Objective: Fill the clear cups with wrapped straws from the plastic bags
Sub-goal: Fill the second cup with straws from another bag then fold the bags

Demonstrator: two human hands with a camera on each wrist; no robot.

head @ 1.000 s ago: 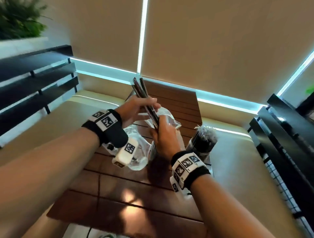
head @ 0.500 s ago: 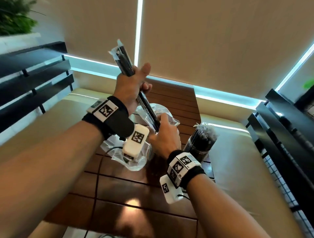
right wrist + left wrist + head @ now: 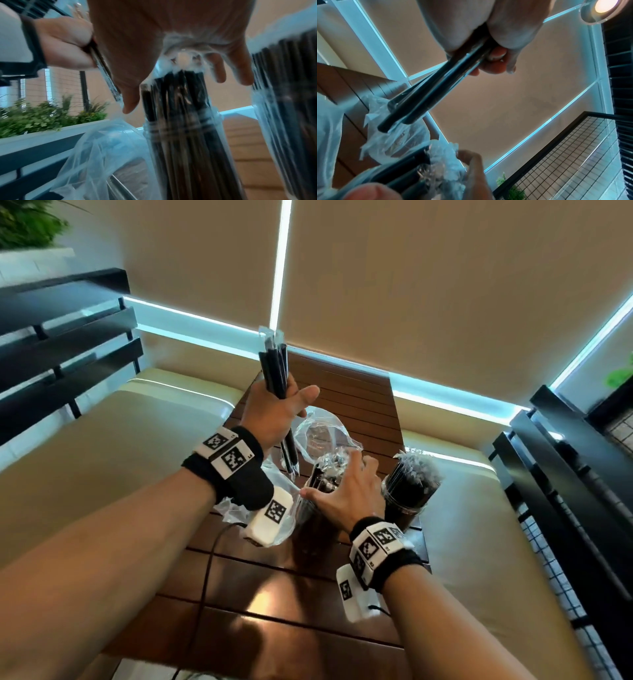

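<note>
My left hand (image 3: 275,414) grips a bundle of black wrapped straws (image 3: 274,364) and holds it upright above the table; the bundle (image 3: 428,97) also shows in the left wrist view. My right hand (image 3: 346,491) lies spread, fingers relaxed, on the tops of the straws in the near clear cup (image 3: 317,484). From the right wrist that cup (image 3: 180,128) stands right under the palm (image 3: 171,27). A second clear cup (image 3: 409,487), packed with straws, stands to the right. A crumpled plastic bag (image 3: 318,433) lies behind the cups and another (image 3: 236,506) under my left wrist.
The brown slatted table (image 3: 274,594) is small, with cream bench cushions on the left (image 3: 120,440) and right (image 3: 479,525). Black slatted rails (image 3: 61,354) and a wire grid fence (image 3: 565,491) flank the benches. A cable (image 3: 209,559) runs from my left wrist.
My left hand drew the straw bundle up out of the bag and now holds it upright. My right hand let go of the bundle's lower end and moved onto the near cup's straws.
</note>
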